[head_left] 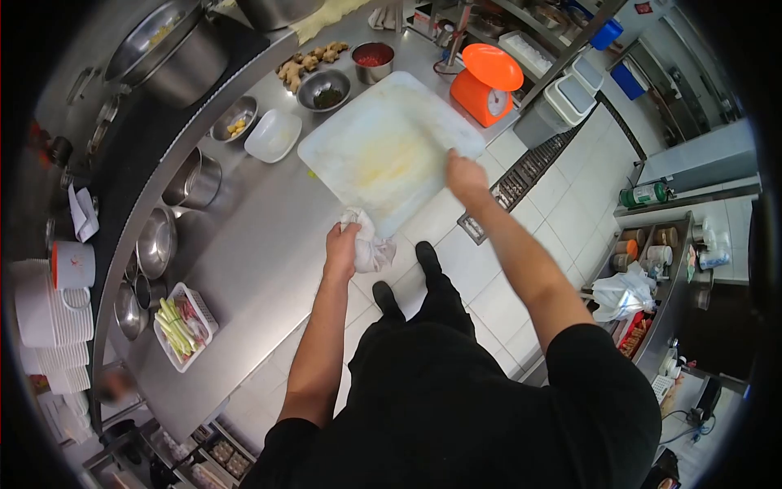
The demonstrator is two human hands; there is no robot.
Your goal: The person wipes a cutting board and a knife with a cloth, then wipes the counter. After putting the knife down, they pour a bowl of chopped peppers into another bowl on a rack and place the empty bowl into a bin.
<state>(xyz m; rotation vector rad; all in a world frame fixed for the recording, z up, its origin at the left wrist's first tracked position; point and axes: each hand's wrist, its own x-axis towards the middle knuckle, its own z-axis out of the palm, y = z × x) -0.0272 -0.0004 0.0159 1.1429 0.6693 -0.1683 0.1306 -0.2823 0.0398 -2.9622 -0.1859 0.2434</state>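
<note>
My left hand [340, 251] is closed around a bunched white cloth [371, 244], which hangs just off the near corner of a cutting board. The white cutting board [350, 151] lies on the steel counter, its middle stained yellow. At the board's right edge is my right hand [467, 179], fingers curled in and apparently gripping that edge; the fingertips are partly hidden. Beyond the board stand a bowl of dark green bits [327, 91] and a steel pot of red contents [372, 62].
An orange scale [484, 85] stands right of the board. Ginger [309, 63], a white dish [273, 135] and a small steel bowl [235, 119] sit along the back. A white basket of green stalks [186, 328] is at left. A floor drain [521, 181] runs at right.
</note>
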